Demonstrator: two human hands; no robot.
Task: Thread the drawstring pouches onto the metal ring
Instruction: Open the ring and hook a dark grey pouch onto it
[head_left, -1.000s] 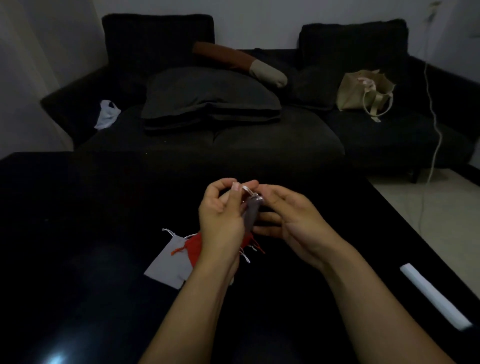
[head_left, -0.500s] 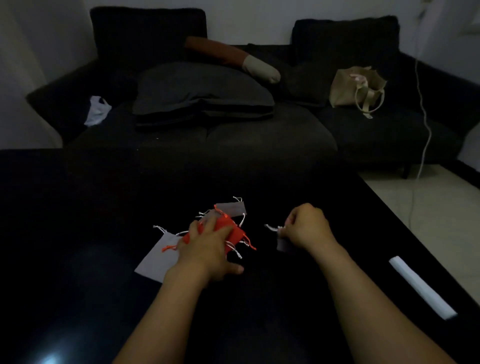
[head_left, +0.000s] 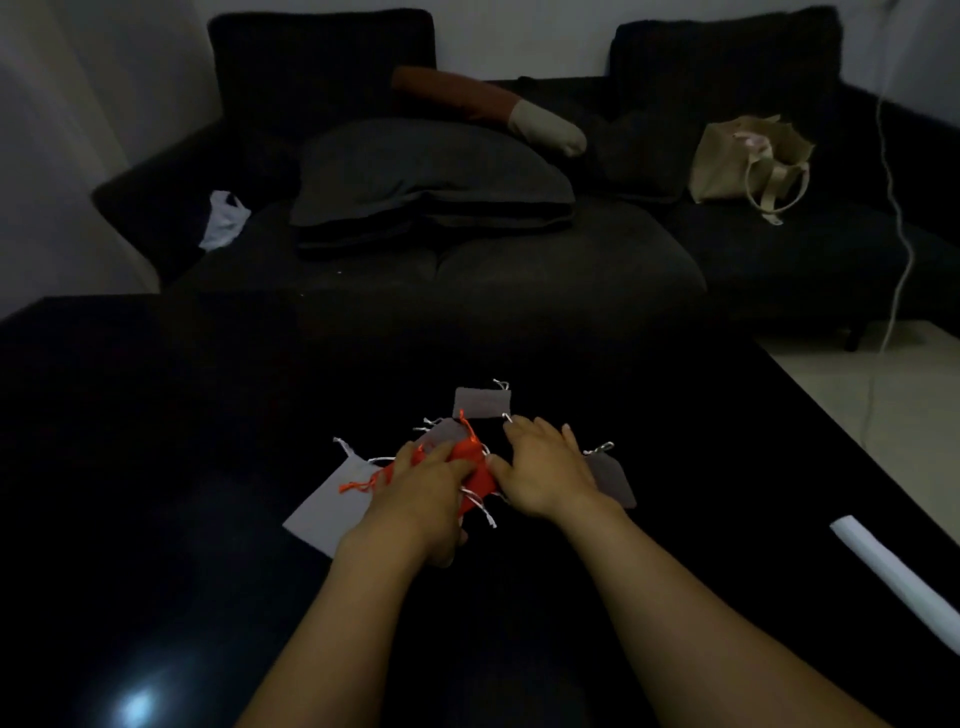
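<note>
A heap of small drawstring pouches lies on the black table (head_left: 156, 467). Red pouches (head_left: 475, 467) sit in the middle, a large grey pouch (head_left: 327, 501) at the left, another grey pouch (head_left: 482, 402) behind, and a grey pouch (head_left: 613, 475) at the right, partly under my right wrist. My left hand (head_left: 421, 488) rests palm down on the red pouches, fingers curled over them. My right hand (head_left: 545, 467) lies flat with fingers spread on the heap's right side. The metal ring is not visible.
A white paper roll (head_left: 898, 577) lies near the table's right edge. Behind the table stands a dark sofa (head_left: 467, 260) with cushions, a beige tote bag (head_left: 743, 161) and a white cloth (head_left: 223, 218). A white cable (head_left: 898, 234) hangs at the right.
Both hands came down from holding a grey pouch together in the air. The right hand set that pouch on the table and moved left onto the heap; the left hand stays on the red pouches.
</note>
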